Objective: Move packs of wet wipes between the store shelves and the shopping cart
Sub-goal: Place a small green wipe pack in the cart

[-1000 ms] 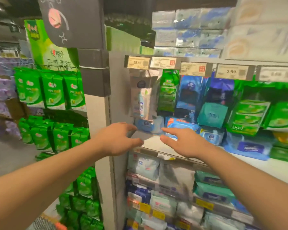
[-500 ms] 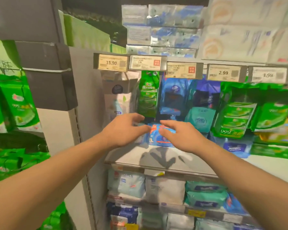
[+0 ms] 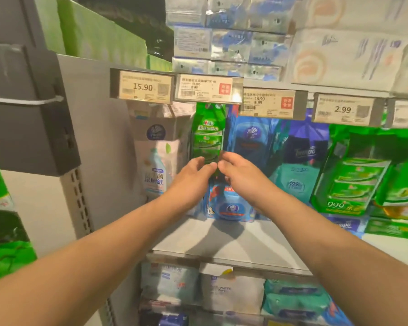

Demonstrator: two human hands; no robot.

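Note:
A tall green pack of wet wipes (image 3: pixel 207 135) hangs at the back of the shelf (image 3: pixel 224 245), under the price tags. My left hand (image 3: pixel 190 182) and my right hand (image 3: pixel 242 178) reach in side by side, and their fingertips meet at the green pack's lower end. The fingers look nearly straight, and I see no closed grip on it. Below my hands a blue pack of wipes (image 3: pixel 231 208) stands on the shelf. A white pack (image 3: pixel 159 158) stands to the left of the green one. No shopping cart is in view.
Price tags (image 3: pixel 144 87) line the edge of the shelf above, which holds stacked tissue packs (image 3: pixel 229 31). More blue and green packs (image 3: pixel 346 182) fill the shelf to the right. A lower shelf holds pale packs (image 3: pixel 231 290). A grey upright panel (image 3: pixel 99 142) bounds the left side.
The view has moved closer to the shelf. Both hands have risen from above the blue pack and come together at the lower end of the green hanging pack.

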